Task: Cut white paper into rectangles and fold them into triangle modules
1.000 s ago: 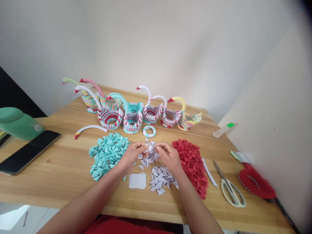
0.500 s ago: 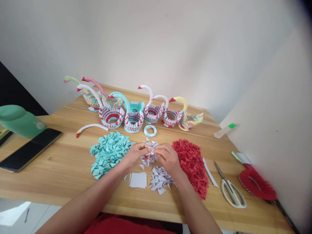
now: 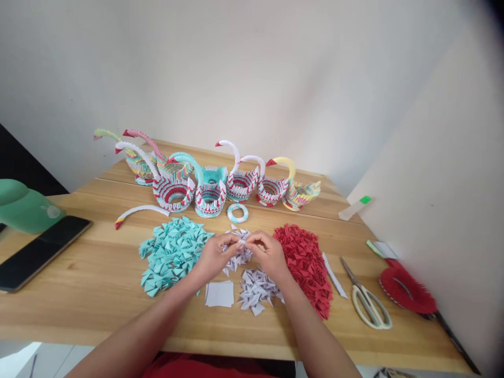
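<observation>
Between the fingertips of my left hand (image 3: 216,253) and my right hand (image 3: 268,253) is a small white piece of paper (image 3: 242,243), pinched from both sides; its exact fold is too small to make out. Under and just in front of my hands lie two heaps of folded white paper triangles, a far heap (image 3: 237,258) partly hidden by my fingers and a near heap (image 3: 258,290). Left of my left hand spreads a pile of turquoise paper triangles (image 3: 171,254). A pile of red paper triangles (image 3: 303,262) lies right of my right hand. White paper sheets (image 3: 219,294) rest between my forearms.
Several folded-paper swans (image 3: 210,199) stand in rows at the back. Before them lie a turquoise-and-white ring (image 3: 238,213) and a loose swan neck (image 3: 142,209). Scissors (image 3: 366,299) and a red paper piece (image 3: 407,290) are at right; a phone (image 3: 45,252) and green bottle (image 3: 29,207) at left.
The camera view has shifted slightly, so the table things sit a little further left. My fingertips have come closer together around the white paper.
</observation>
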Demonstrator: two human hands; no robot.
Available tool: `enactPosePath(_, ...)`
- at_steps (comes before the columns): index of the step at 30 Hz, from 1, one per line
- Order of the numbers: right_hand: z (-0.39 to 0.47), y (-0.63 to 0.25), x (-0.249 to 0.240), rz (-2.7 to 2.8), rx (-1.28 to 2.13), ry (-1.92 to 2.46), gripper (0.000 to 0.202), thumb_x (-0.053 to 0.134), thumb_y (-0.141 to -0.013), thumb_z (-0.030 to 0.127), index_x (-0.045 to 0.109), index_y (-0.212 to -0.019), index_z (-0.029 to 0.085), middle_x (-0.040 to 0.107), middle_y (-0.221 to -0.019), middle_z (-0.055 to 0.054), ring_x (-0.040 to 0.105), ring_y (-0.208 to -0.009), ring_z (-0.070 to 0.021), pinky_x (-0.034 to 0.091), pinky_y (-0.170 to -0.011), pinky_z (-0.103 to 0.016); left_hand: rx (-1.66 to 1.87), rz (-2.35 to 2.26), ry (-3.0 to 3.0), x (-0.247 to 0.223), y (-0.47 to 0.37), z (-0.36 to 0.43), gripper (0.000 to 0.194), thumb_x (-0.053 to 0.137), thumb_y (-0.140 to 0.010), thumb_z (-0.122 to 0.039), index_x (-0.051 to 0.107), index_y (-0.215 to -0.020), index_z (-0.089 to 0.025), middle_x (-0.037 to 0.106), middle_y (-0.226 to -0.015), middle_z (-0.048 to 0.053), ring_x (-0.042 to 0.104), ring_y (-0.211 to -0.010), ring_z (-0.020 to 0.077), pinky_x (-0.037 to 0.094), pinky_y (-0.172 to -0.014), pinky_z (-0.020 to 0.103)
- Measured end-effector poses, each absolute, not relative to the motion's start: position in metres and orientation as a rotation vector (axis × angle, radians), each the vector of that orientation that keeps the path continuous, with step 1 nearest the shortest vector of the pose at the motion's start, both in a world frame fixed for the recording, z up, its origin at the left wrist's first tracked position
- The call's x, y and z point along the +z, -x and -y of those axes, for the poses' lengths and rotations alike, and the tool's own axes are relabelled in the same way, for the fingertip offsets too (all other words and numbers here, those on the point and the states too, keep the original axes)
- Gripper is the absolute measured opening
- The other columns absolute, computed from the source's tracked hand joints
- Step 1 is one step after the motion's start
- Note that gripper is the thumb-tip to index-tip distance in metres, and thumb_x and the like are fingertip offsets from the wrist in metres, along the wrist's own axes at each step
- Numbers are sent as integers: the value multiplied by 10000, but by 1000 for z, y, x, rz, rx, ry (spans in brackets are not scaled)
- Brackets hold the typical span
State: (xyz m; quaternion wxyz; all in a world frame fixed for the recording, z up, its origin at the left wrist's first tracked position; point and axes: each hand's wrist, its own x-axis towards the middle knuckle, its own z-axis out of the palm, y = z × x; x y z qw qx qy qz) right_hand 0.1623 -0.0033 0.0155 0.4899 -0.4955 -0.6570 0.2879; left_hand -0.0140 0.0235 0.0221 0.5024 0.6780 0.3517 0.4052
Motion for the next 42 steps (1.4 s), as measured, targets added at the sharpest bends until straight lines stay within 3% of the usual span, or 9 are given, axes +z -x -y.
enactPosePath(8,3,-157,13,1396,855,1247,138,687,-770,295,618,-836,195,600,-717,13,565,-666,-145,450,-621,-244,959,-837,-1511,21,11,-22,183,641,-782,-329,644,-756,-148,650,-677,11,575,-628,140,437,-622,233)
enactPosePath(14,5,-158,19,1419,1046,1169,175,651,-809,300,642,-952,199,640,-754,2,609,-693,-152,478,-665,-269,878,-755,-1344,16,12,-28,229,642,-757,-364,603,-704,-145,623,-622,10,535,-555,120,420,-564,226)
enactPosePath(17,7,-157,22,1514,1001,1188,229,639,-824,285,659,-1039,208,644,-752,6,608,-705,-152,480,-699,-276,873,-813,-1462,19,13,-26,213,624,-770,-345,620,-706,-141,607,-608,0,513,-546,114,394,-552,220)
enactPosePath(28,3,-162,23,1383,957,1276,309,661,-775,354,702,-1022,173,563,-708,13,516,-647,-132,427,-615,-242,883,-899,-1573,24,14,-26,288,557,-809,-364,580,-601,-165,577,-553,-15,499,-528,124,400,-555,228)
enactPosePath(32,2,-163,22,1391,1054,1291,238,682,-751,379,701,-858,167,559,-660,28,494,-613,-123,403,-599,-238,872,-933,-1676,26,14,-23,288,552,-830,-334,599,-603,-163,585,-560,-15,514,-545,127,399,-564,227)
enactPosePath(35,2,-164,24,1387,1059,1304,238,661,-773,389,642,-690,167,547,-611,36,474,-585,-117,384,-582,-232,836,-863,-1694,27,14,-22,185,595,-817,-301,668,-724,-160,653,-641,-1,560,-593,138,419,-587,226)
enactPosePath(38,3,-165,27,1353,1051,1294,241,661,-769,393,620,-683,171,536,-592,43,460,-563,-113,376,-564,-226,831,-797,-1651,28,14,-22,157,631,-799,-283,698,-872,-162,690,-697,11,588,-617,147,445,-608,233)
enactPosePath(42,5,-164,29,1334,1073,1268,252,664,-762,396,605,-665,171,531,-583,43,457,-552,-109,378,-556,-223,866,-808,-1618,27,14,-21,153,656,-784,-295,712,-822,-157,694,-710,24,599,-641,161,457,-617,244)
